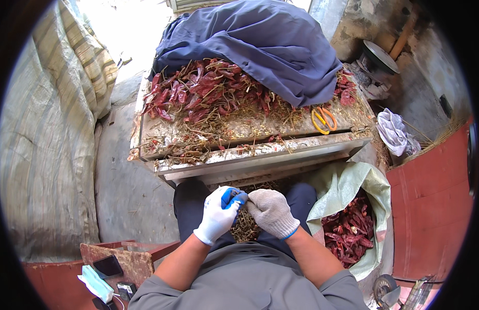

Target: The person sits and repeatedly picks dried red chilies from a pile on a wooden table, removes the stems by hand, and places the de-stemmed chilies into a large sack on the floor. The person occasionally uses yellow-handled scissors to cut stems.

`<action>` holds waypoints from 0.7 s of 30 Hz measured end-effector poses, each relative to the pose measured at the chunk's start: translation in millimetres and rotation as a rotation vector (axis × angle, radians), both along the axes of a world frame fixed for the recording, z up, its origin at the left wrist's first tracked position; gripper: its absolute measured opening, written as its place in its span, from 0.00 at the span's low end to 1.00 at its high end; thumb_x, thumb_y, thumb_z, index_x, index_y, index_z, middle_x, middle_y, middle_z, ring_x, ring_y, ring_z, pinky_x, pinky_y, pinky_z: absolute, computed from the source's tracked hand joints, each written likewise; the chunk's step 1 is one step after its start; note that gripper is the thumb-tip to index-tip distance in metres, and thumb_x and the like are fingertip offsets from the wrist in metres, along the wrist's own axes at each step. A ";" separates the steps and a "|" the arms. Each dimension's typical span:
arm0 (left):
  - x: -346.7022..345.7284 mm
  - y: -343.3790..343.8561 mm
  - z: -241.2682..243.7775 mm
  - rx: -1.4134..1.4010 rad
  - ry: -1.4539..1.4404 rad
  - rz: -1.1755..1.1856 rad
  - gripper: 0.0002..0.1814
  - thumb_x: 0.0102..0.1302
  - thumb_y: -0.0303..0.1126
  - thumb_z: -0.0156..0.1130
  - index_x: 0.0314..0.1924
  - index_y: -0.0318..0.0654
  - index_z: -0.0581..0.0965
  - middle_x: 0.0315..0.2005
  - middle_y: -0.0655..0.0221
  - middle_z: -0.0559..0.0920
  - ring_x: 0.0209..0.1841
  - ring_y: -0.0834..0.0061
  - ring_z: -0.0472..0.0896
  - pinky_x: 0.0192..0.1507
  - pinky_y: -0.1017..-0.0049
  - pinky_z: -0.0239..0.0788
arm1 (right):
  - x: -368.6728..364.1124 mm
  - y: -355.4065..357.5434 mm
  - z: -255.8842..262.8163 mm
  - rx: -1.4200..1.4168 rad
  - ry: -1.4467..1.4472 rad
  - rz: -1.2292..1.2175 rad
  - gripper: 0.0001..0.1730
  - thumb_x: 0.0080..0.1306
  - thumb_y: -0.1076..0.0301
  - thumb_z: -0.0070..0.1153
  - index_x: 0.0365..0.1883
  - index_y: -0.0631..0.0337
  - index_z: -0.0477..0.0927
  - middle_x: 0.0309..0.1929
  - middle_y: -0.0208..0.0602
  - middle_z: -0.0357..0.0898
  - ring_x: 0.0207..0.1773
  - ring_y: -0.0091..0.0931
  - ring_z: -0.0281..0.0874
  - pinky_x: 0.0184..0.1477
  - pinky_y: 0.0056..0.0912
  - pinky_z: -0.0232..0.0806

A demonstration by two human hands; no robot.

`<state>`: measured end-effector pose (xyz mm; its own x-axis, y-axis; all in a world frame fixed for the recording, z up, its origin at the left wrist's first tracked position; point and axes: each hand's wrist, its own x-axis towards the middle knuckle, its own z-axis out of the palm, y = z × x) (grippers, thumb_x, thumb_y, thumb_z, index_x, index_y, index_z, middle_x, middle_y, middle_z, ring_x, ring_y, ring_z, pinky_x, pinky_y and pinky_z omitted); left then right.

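Note:
My left hand (222, 213), in a white glove with blue-coated fingers, meets my right hand (271, 212), in a greyish knit glove, above my lap. A small dark bit shows between the left thumb and fingers; what it is cannot be told. The right fingers are curled and their tips are hidden. Below the hands lies a heap of dry stems (245, 226) between my knees. Ahead, dried red chillies (208, 87) are piled on a worn table (255, 130), partly under a dark blue cloth (270, 46). Scissors with orange and yellow handles (324, 120) lie at the table's right.
An open woven sack (340, 182) holding dried red chillies (350, 236) stands beside my right leg. At the lower left a wooden stool (119, 261) bears a phone (107, 266) and a face mask (96, 283). A striped tarpaulin (49, 155) hangs at the left.

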<state>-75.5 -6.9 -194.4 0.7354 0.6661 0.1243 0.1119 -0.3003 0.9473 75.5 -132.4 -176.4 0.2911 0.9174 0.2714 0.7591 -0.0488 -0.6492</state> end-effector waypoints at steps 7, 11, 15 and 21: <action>3.6 -11.6 -1.3 -0.750 -0.148 0.041 0.11 0.84 0.35 0.67 0.47 0.34 0.86 0.37 0.76 0.86 0.40 0.86 0.80 0.46 0.78 0.74 | -6.3 -1.1 2.4 0.174 0.050 0.004 0.04 0.70 0.69 0.72 0.40 0.57 0.88 0.35 0.43 0.87 0.40 0.47 0.86 0.45 0.48 0.77; 8.6 -3.7 -19.5 -1.097 -0.310 0.052 0.11 0.84 0.35 0.66 0.46 0.33 0.85 0.37 0.73 0.87 0.39 0.83 0.81 0.46 0.78 0.75 | -2.7 -4.0 10.1 0.229 0.017 -0.009 0.05 0.70 0.70 0.74 0.41 0.56 0.89 0.37 0.41 0.89 0.41 0.46 0.87 0.47 0.47 0.77; -1.2 6.8 -23.3 -0.678 -0.011 -0.118 0.09 0.80 0.31 0.68 0.51 0.34 0.87 0.37 0.70 0.89 0.42 0.83 0.83 0.48 0.78 0.76 | 5.8 -13.1 16.9 0.234 0.096 -0.043 0.07 0.70 0.75 0.72 0.46 0.58 0.90 0.39 0.41 0.90 0.43 0.44 0.88 0.50 0.43 0.79; -13.7 28.3 -24.1 0.507 0.344 -0.264 0.29 0.70 0.40 0.74 0.70 0.45 0.83 0.53 0.58 0.91 0.55 0.50 0.88 0.61 0.55 0.77 | 29.7 -40.8 23.6 0.186 0.209 -0.145 0.13 0.72 0.81 0.67 0.53 0.61 0.90 0.43 0.41 0.90 0.43 0.36 0.90 0.50 0.35 0.80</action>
<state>-89.3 21.4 -218.5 0.9196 0.3788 0.1042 0.2438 -0.7582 0.6047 105.3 -173.2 -152.8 0.4821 0.8027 0.3511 0.6021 -0.0124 -0.7983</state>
